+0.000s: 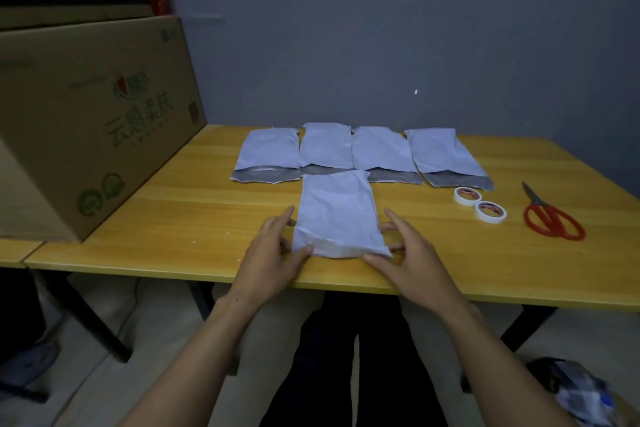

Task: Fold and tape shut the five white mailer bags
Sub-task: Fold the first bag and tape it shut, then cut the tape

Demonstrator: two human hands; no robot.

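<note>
White, crinkled plastic makes up the front mailer bag (337, 215), which lies lengthwise near the front edge of the yellow wood-grain table (173, 218). Its near end looks thicker, as if doubled over, and its far end overlaps the grey flaps of the row behind. The left hand (273, 253) pinches the bag's near left corner, thumb on top and index finger stretched along the side edge. The right hand (412, 253) holds the near right corner in the same way, thumb tip at the corner and fingers against the bag's right edge, so the two hands are apart with the bag between them. Behind it, a row of four white mailer bags (325, 146) lies flat side by side. Each has its open mouth turned toward the person, showing a grey inner lining and an unfolded flap. To the right of the front bag sit two small rolls of white tape (479, 204), touching each other. Their cores carry red and dark printing too small to read. Scissors with red loop handles (550, 218) lie further right, blades pointing away. A large brown cardboard box (97, 121) stands on the table's left side. It bears green Chinese characters reading 云感柔肤 under a red and green heart-shaped logo. Round green symbols sit near its lower corner, and a small square code is at its right edge.
</note>
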